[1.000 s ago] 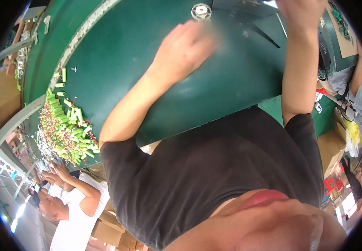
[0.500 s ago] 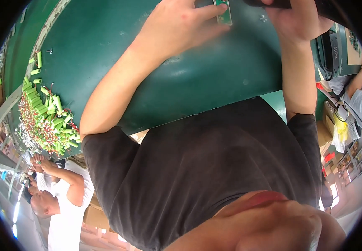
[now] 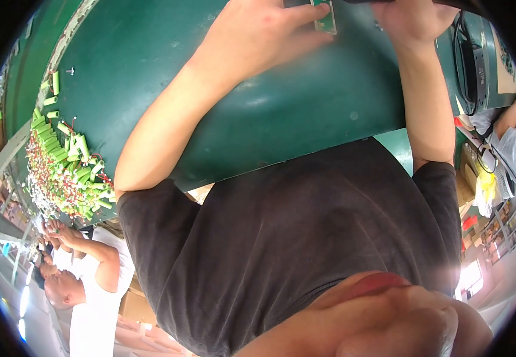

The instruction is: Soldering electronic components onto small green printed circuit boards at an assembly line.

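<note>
At the upper edge, my left hand (image 3: 258, 33) has its fingers closed on a small green circuit board (image 3: 327, 24). One fingertip presses on the board's upper part, and the top of the hand is cut off. To its right, my right hand (image 3: 415, 25) is closed with bent fingers around a dark object (image 3: 469, 7). Most of that object lies beyond the upper edge, so its kind is unclear. Both hands are over the green work surface (image 3: 305, 101).
Left on the table lies a heap of green cylindrical cells (image 3: 55, 149) with red wires. A small metal piece (image 3: 70, 71) lies above them. A black device with a cable (image 3: 478, 71) is at right. A co-worker in white (image 3: 100, 268) sits at lower left; another person's arm (image 3: 508, 116) shows at right.
My right hand and the dark object have moved slightly up, and the hand also a little left. The board in my left hand has shifted slightly up and right.
</note>
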